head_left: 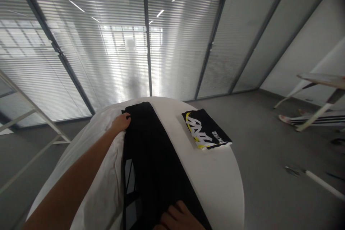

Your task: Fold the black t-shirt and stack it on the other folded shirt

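A long black garment [151, 143], folded into a strip, lies lengthwise over the round white table [218, 183]. A pale print shows along its left side near me. At the far left corner of the garment, my left hand [120, 123] has its fingers closed on the edge. My right hand [179, 219] rests on the near part of the black cloth, its fingers slightly bent and apart; its thumb and palm are cut off by the frame. White cloth [107, 172] lies rumpled under my left forearm. Right of the strip sits a folded black garment [206, 129] with white and yellow lettering.
Glass partitions with blinds [175, 54] stand behind the table. A white metal frame [35, 107] is at the left. On the right are a wood-topped table [323, 79], a person's striped trouser leg [318, 119] and a white pole [325, 185] above the grey floor.
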Demonstrator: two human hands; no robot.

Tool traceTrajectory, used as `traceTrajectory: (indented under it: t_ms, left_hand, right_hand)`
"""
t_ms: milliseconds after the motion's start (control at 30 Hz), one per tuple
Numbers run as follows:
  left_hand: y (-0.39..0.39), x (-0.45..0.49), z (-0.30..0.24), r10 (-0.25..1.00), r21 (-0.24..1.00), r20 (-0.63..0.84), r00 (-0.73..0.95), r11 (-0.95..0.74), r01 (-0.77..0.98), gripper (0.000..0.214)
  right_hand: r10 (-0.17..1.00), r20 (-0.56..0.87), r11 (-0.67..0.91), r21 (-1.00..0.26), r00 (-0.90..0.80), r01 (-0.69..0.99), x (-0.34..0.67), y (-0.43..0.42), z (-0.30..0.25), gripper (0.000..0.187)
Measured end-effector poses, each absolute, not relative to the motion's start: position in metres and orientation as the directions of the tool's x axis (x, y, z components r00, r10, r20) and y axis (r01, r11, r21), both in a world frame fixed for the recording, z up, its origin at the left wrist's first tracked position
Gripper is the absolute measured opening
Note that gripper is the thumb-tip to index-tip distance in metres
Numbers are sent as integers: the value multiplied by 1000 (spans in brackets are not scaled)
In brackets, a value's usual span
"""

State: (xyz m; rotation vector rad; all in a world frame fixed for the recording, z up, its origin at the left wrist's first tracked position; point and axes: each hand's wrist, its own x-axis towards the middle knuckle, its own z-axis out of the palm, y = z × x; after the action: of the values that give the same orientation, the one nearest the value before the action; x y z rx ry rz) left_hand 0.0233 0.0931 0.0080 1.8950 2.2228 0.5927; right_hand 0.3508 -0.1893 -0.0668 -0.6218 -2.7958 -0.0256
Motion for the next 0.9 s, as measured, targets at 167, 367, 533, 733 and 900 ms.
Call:
traceTrajectory:
  t_ms: [167, 367, 533, 733, 900]
  left_hand:
    - [73, 23, 12, 976, 475, 136, -170, 86, 876, 38]
    - [43, 32, 3, 979, 527, 136, -155, 61, 847, 42]
    - [31, 33, -4, 974, 532, 158, -162, 54, 845, 43]
    - [34, 31, -1, 965, 507, 158, -208, 102, 856, 46]
    - [30, 39, -10, 953, 451, 193, -232, 124, 884, 47]
  right_hand:
    - [383, 283, 916, 5, -879, 401, 338, -196, -30, 20]
    - [330, 196, 944, -84, -923, 320, 337, -202, -11, 16]
    - [298, 172, 894, -394, -939, 212, 352, -201, -1, 16]
    - [285, 172, 813, -565, -943, 143, 360, -201, -25, 27]
    - [212, -10, 799, -574, -977, 180, 359, -202, -11, 17]
